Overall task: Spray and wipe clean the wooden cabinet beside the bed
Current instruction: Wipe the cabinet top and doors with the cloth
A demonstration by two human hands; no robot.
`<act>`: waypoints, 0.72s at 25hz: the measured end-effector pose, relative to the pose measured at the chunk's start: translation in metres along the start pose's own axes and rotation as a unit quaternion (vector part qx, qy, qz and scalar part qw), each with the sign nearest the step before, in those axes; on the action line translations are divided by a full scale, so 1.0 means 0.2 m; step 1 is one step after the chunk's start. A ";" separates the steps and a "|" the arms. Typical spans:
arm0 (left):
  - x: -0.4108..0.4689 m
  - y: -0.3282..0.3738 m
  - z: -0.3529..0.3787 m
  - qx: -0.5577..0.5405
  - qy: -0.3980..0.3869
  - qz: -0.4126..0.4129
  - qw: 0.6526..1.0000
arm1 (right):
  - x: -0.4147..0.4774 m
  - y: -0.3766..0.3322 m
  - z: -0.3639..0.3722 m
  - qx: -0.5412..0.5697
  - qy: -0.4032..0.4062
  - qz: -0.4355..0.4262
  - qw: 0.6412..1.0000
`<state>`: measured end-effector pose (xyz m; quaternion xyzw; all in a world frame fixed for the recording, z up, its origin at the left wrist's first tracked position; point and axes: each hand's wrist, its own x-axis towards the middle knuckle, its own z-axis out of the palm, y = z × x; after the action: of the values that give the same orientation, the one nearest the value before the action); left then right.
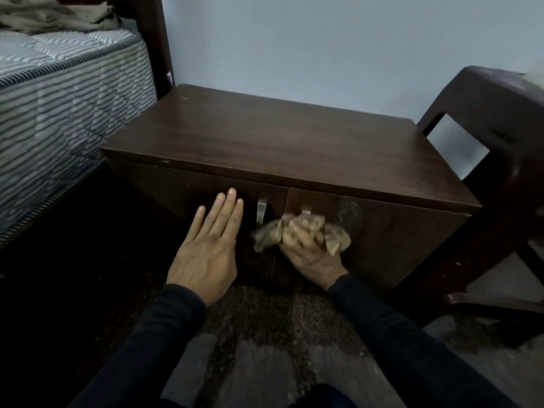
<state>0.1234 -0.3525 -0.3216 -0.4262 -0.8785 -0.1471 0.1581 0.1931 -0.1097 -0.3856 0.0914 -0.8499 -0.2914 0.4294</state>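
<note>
Cloth (269, 234) within fingers (295, 235) of right hand (309, 254), against cabinet (265, 136) door (391, 231)

The floor (265, 363) bears the wooden cabinet (279, 142), with a dark brown stool (500, 119) standing just beside it.

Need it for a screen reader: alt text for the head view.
A person's right hand grips a crumpled tan cloth against the front of a dark wooden cabinet; the left hand lies flat on its left door. A mattress is at left.
</note>
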 end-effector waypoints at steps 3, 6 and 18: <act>0.01 0.02 -0.03 -0.002 0.015 -0.001 1.000 | -0.03 -0.05 -0.04 -0.039 -0.008 0.065 0.997; 0.02 0.02 -0.02 -0.012 0.030 -0.012 0.999 | 0.05 -0.02 -0.04 0.059 0.002 0.137 0.989; -0.01 0.06 0.02 -0.021 0.022 -0.019 0.999 | -0.09 0.19 -0.07 0.059 0.004 0.251 0.966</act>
<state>0.1328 -0.3443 -0.3251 -0.4089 -0.8798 -0.1774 0.1654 0.2185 -0.0782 -0.3699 -0.0979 -0.8596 -0.1229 0.4863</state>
